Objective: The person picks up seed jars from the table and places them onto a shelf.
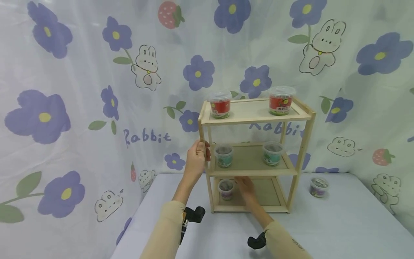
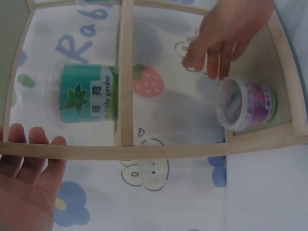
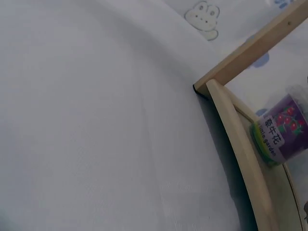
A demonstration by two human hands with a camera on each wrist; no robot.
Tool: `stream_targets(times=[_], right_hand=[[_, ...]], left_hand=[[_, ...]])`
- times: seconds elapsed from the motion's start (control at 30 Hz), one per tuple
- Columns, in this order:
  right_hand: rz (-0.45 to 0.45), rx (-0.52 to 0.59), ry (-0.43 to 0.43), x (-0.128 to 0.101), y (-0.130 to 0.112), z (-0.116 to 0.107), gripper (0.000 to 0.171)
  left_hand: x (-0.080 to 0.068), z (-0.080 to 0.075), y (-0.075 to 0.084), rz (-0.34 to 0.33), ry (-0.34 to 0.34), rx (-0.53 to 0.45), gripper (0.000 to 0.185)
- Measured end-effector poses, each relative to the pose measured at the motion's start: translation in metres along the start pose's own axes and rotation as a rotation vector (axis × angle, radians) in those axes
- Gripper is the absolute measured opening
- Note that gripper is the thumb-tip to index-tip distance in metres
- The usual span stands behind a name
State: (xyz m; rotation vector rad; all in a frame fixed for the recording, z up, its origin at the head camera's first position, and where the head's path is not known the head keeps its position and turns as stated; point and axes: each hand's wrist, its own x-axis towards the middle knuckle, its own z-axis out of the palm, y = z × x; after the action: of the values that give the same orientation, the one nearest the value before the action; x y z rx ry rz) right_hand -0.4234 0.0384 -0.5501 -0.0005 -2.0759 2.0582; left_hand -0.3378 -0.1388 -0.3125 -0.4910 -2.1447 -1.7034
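With fingers curled round it, my left hand [image 1: 196,154] grips the left front post of a three-tier wooden shelf [image 1: 245,108]. My right hand [image 1: 246,189] reaches into the bottom tier, beside a small purple-labelled plastic cup [image 1: 226,190] with a clear lid. In the left wrist view the right hand's fingers [image 2: 226,60] hang loosely bent just above that cup, apart from it and holding nothing. The cup stands upright at the left of the bottom tier; the right wrist view shows its printed side [image 3: 281,131].
Two teal-labelled cups [image 1: 224,158] [image 1: 272,155] stand on the middle tier. Red-labelled cups [image 1: 220,108] [image 1: 280,103] sit at both sides of the top tier. Another purple-labelled cup [image 1: 318,188] is on the white table [image 1: 339,219], right of the shelf. A patterned curtain [image 1: 81,154] hangs behind.
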Motion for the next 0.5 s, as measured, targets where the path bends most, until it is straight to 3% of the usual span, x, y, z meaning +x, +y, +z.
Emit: stream_targets(times=[0.13,0.37,0.5], right_hand=[[-0.064,0.059,-0.019,-0.005,-0.003,-0.013,0.037],[-0.086,-0.021,-0.071,-0.018,-0.008,-0.038,0.044],[-0.075,-0.014,-0.106,-0.029,-0.01,-0.053,0.046]], left_hand=[[-0.001,-0.001,-0.001,0.001,-0.006,0.005,0.038],[0.0,0.0,-0.003,0.004,0.002,0.006,0.038],[0.0,0.001,-0.002,0.003,-0.006,0.005,0.038]])
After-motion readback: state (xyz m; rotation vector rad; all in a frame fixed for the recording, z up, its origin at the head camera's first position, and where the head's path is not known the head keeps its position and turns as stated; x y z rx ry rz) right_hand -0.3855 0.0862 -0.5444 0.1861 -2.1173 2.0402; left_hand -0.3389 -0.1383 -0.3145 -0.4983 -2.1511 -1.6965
